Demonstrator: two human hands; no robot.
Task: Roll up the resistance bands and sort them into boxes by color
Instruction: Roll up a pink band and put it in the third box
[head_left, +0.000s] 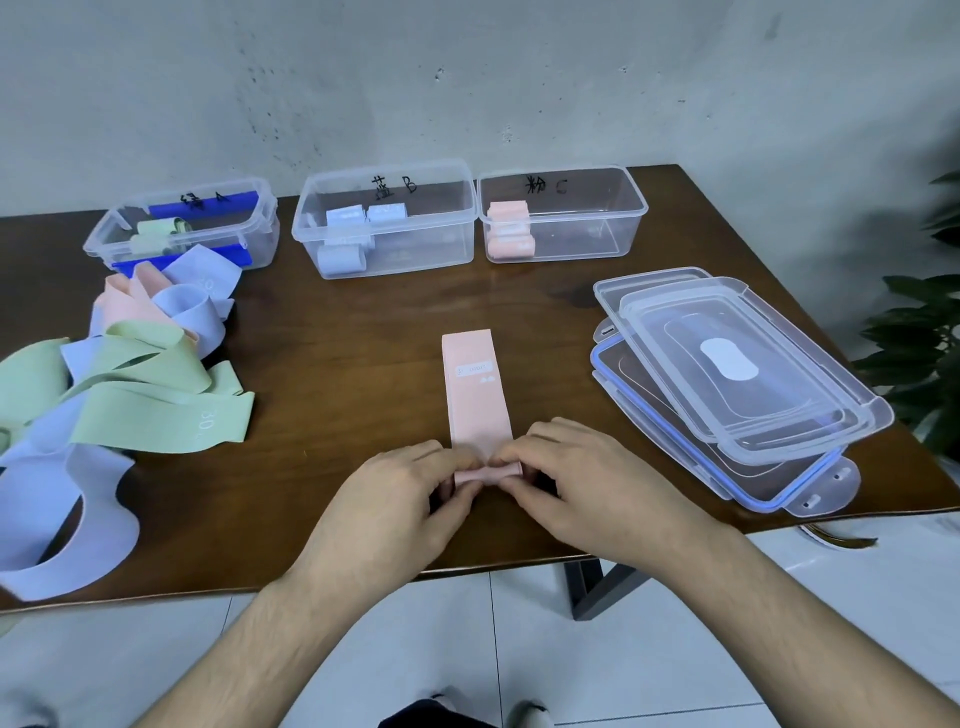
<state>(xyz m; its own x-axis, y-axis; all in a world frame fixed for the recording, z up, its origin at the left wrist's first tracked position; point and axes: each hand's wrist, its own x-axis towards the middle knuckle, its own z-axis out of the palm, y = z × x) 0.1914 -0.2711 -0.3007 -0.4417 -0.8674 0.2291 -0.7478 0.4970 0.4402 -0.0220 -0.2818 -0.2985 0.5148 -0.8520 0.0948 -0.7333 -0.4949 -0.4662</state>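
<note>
Both hands, left (402, 499) and right (571, 480), pinch the near end of the pink band (475, 400) on the tabletop (337, 364); soft, light, springy-looking, it probably needs a tight grip at both edges.

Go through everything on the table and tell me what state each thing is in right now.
pink band: flat, near end being rolled
left hand: pinching the roll
right hand: pinching the roll
green box: open, rolls inside
blue box: open, rolls inside
pink box: open, rolls inside
lids: stacked, off
loose bands: unrolled pile
</note>
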